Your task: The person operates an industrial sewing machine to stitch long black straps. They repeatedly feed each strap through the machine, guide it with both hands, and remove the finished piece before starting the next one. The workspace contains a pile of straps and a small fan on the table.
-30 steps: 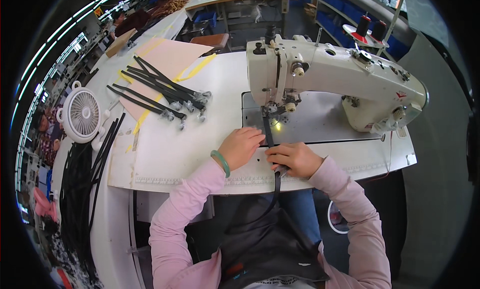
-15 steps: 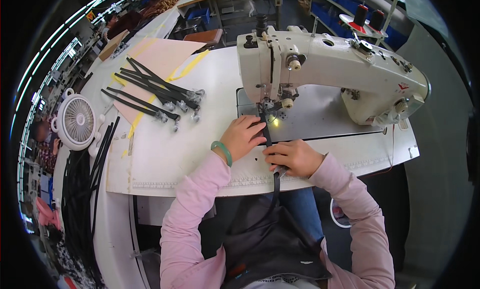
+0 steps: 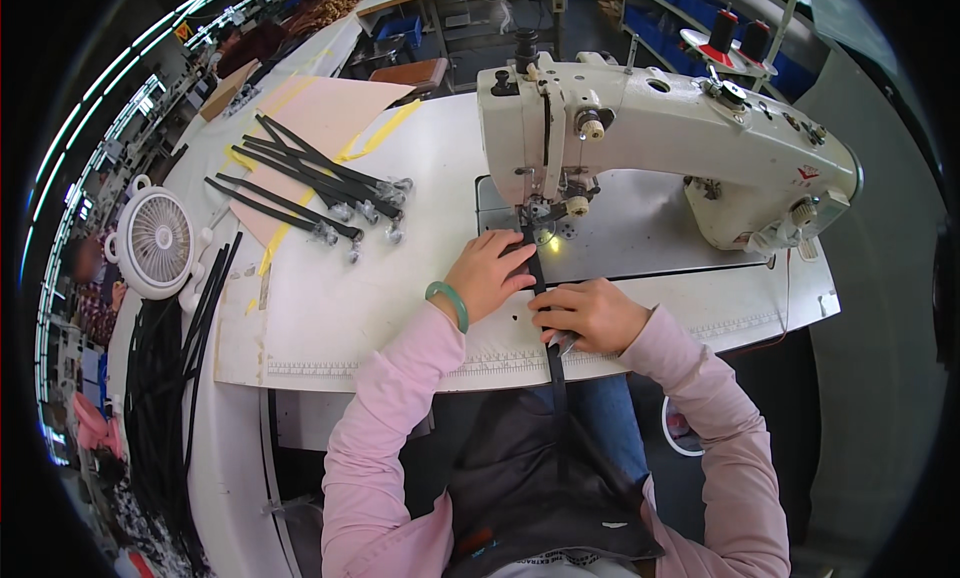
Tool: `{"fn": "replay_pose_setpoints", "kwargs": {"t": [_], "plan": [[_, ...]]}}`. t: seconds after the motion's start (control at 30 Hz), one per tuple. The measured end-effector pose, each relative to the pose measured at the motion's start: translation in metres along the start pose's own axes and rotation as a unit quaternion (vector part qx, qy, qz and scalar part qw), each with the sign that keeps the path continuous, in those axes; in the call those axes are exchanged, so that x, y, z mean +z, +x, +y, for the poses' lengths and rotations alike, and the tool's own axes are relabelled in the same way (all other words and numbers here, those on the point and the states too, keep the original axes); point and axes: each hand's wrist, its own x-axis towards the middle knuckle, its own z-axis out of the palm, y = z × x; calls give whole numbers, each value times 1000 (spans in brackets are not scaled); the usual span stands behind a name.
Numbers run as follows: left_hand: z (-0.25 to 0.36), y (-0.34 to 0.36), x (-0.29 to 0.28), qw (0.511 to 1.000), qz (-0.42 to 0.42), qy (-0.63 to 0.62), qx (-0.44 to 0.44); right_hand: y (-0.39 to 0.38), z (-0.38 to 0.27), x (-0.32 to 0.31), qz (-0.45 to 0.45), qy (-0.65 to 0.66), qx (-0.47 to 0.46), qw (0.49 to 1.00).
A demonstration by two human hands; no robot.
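Head view, sole entry.

Item: one black strap (image 3: 556,366), narrow. Location: on the bench (image 3: 400,323), long axis running from the needle area (image 3: 541,214) of the white sewing machine (image 3: 640,128) toward the wearer, across the bench's near edge and down over the dark apron (image 3: 510,458). Whether its far end sits under the foot: too small to tell.

Left hand (image 3: 490,271): nearer the needle, at the strap's left side, fingers extended with tips against it; whether they pinch or only press, cannot tell. Green bracelet (image 3: 448,305) at the wrist.

Right hand (image 3: 592,316): nearer the near edge, at the strap's right side, fingers bent and closed on the strap; a clear-wrapped piece (image 3: 565,340) shows just below them. From this grip the strap lies both ways, needleward and wearerward.

Surroundings: black straps with clear-wrapped ends (image 3: 322,186), toward the bench's far left corner, partly over a pink sheet (image 3: 330,100); white fan (image 3: 160,240) and long black strips (image 3: 153,388), beyond the left edge.
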Motion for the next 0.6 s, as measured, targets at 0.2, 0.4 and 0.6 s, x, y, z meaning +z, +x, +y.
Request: {"fn": "replay_pose_setpoints", "kwargs": {"t": [0.2,0.4,0.6], "plan": [[-1,0,2,1000,7,-4,3,0,0,0,1,4,-2,1000],[0,0,0,1000,6,-5,4,1,0,-1,2,4,-7,1000],[0,0,1,1000,7,-4,4,1,1,-1,2,8,-9,1000]]}}
